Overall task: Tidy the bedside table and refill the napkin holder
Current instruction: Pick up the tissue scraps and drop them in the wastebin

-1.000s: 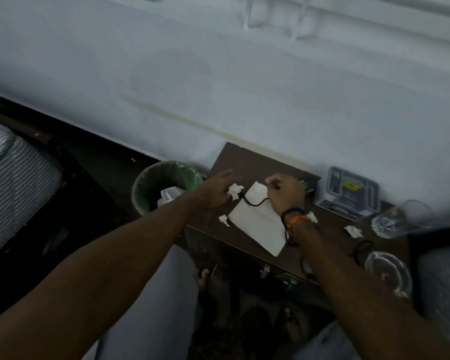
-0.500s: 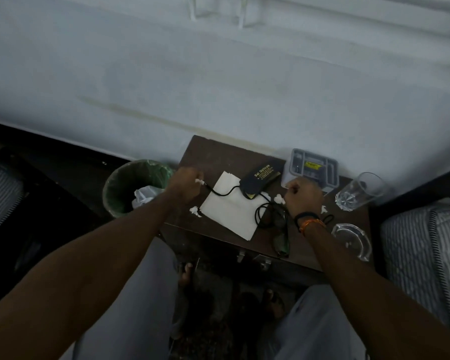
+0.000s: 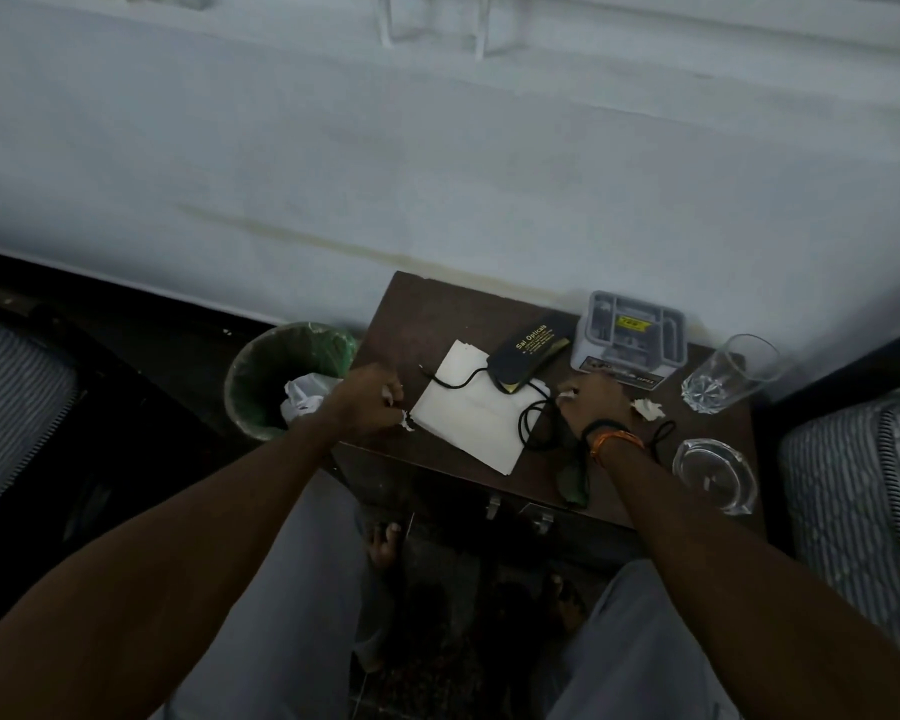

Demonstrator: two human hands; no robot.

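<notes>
The person wore no sleeves, both forearms being bare, with a black band and an orange band (image 3: 615, 440) side by side round the right wrist, light grey trousers (image 3: 292, 589) over both legs, and bare feet (image 3: 384, 545) below.

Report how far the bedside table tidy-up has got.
Done: crumpled paper already lies in the bin. In hand: the left hand and right hand each pinch a white tissue scrap off the table. Left: one scrap beside the right wrist, the napkin, the cord, the black case, and the grey holder, not visibly refilled.
</notes>
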